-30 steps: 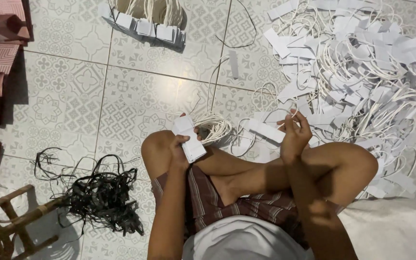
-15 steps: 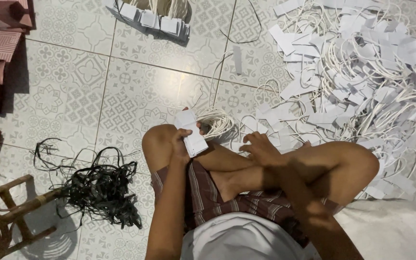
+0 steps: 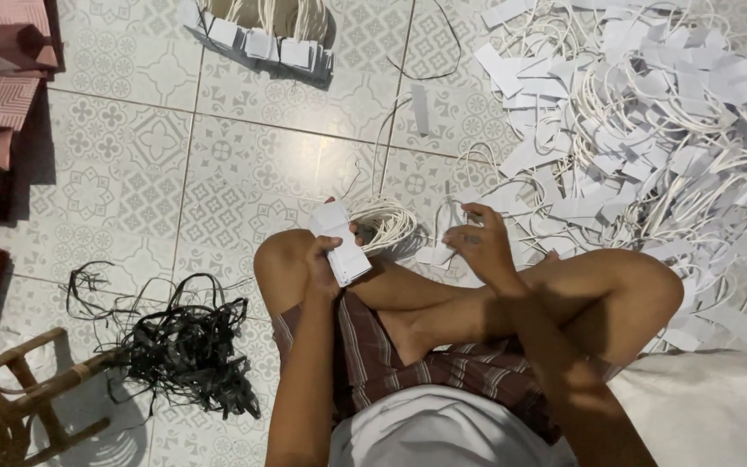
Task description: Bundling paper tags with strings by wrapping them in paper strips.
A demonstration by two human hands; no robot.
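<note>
Head view shows the left hand [image 3: 326, 259] with its grip clamped on a white paper stack [image 3: 340, 244]; the right hand [image 3: 480, 246], fingers together, pinches a white paper strip [image 3: 437, 254].

Bare tiled floor [image 3: 218, 173] ahead-left is open for reaching. Right side blocked by white cord-and-paper pile [image 3: 650, 130]; black strap tangle [image 3: 183, 346] and wooden stool [image 3: 10, 398] crowd lower left. Raised knees probably narrow the centre gap.

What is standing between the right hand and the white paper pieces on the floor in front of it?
Nothing visible. The right hand is already on the loose white paper strips with cord loops by the knee. The left hand holds its own stack of white paper strips apart.
</note>
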